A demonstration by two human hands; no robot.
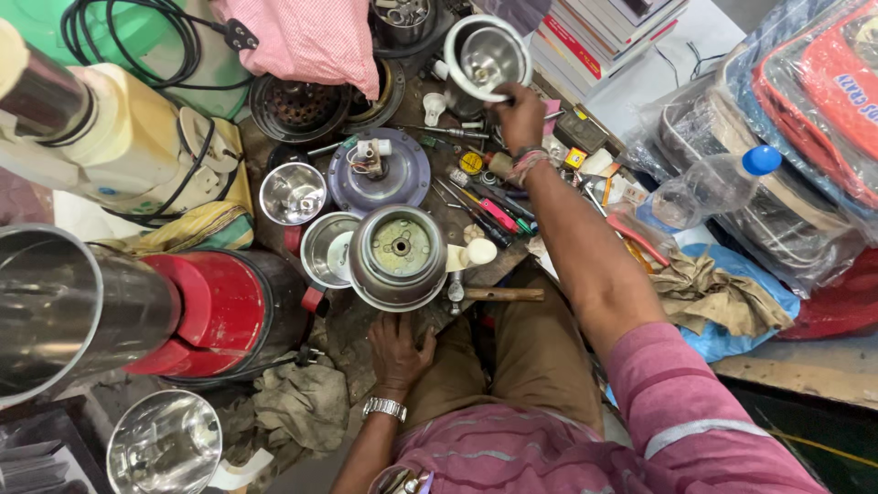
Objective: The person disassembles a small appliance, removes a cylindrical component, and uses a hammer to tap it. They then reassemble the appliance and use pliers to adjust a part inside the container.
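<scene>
The right hand [519, 114] reaches far out and holds the rim of a shiny metal jar [487, 57] with its fingers closed on it. The left hand [400, 352] rests spread open, near the body, just below an upside-down metal pot [399, 256]. A wooden-handled hammer [494, 294] lies beside that pot.

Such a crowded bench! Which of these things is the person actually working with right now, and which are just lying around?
In hand:
right hand gripping the steel jar
left hand touching the upturned steel jar

Lying about:
hammer
screwdrivers
plastic bottle
red mixer base
rags
books
</scene>
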